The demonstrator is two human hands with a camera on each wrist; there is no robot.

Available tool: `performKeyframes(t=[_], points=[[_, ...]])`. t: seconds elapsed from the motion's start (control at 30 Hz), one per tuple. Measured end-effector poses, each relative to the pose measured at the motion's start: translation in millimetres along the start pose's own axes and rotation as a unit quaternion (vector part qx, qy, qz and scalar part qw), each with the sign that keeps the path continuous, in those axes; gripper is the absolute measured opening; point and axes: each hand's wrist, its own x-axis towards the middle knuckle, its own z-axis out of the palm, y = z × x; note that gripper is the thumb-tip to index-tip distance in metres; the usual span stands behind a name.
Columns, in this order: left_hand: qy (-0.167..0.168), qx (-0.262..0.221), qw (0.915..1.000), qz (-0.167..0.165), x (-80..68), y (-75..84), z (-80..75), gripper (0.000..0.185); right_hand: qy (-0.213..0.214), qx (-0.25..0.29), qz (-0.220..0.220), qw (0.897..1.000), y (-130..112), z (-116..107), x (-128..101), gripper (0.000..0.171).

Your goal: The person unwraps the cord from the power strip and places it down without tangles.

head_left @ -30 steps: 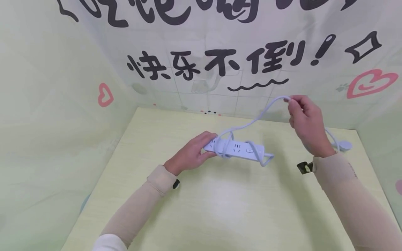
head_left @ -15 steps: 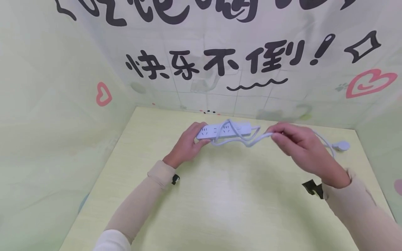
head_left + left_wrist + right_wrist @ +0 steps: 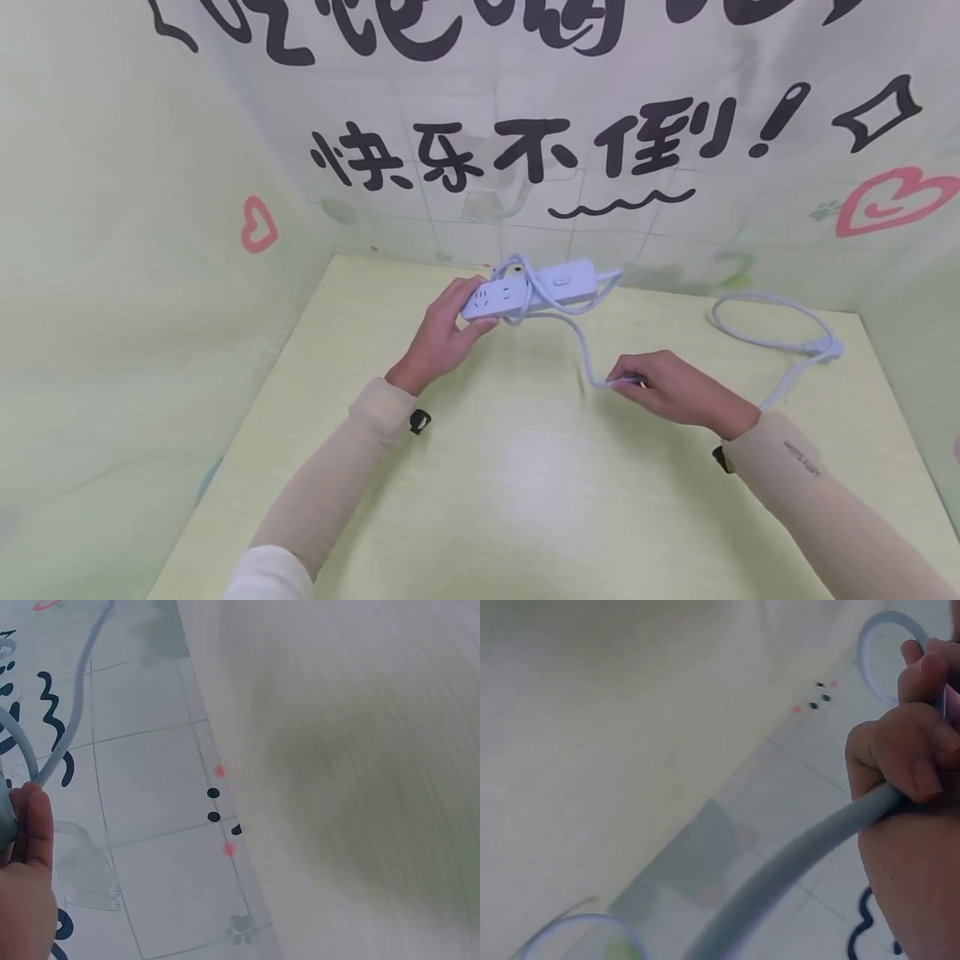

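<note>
My left hand (image 3: 444,333) grips the left end of a white power strip (image 3: 573,282), thumb below and fingers behind it, holding it tilted above the back of the table. Loops of the strip's white cord (image 3: 587,354) wrap around its middle, and one bend sticks out past its right end. Lower and to the right, my right hand (image 3: 678,387) pinches the cord, which hangs in a curve between the two hands. In the right wrist view the curled fingers hold the cord (image 3: 795,859) as it runs through the palm. The left wrist view shows only the edge of my left hand (image 3: 31,840).
The plug (image 3: 828,346) lies at the table's back right, beside a wide loop of cord (image 3: 772,342). A pale wooden table (image 3: 510,500) spreads below. Printed curtains (image 3: 420,225) with black characters and red hearts stand at the back and both sides.
My right hand has come down and to the left with the cord, passing in front of the strip. My left hand has raised and turned the strip. Cord near the plug now lies in a loop.
</note>
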Motion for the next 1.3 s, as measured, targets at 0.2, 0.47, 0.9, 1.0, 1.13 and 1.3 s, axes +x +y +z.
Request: performKeyframes(t=[0.2,0.47,0.9,1.0,1.13,1.3], points=[[-0.034,-0.004,0.9994,0.007,-2.7,5.7,4.1,0.054,-0.003,-0.041,0.06,0.997,40.4,15.7,8.9,0.009],[-0.049,-0.015,0.9982,0.03,-1.2,10.2,8.3,0.053,0.071,-0.099,0.097,0.988,68.4,19.6,16.2,0.013],[-0.047,-0.009,0.9988,0.01,-0.8,6.7,8.8,0.054,-0.039,-0.041,0.148,0.987,36.5,21.6,29.8,0.05],[-0.045,-0.008,0.9988,0.016,-0.2,6.7,9.9,0.053,-0.034,0.004,0.136,0.99,21.3,23.1,40.6,0.067],[-0.045,-0.009,0.9988,0.02,0.7,8.3,10.8,0.053,-0.022,0.118,0.099,0.988,1.4,26.8,56.5,0.064],[-0.039,-0.01,0.9991,0.01,-1.1,9.3,7.3,0.053,-0.004,0.23,0.088,0.969,-19.5,27.8,70.1,0.043]])
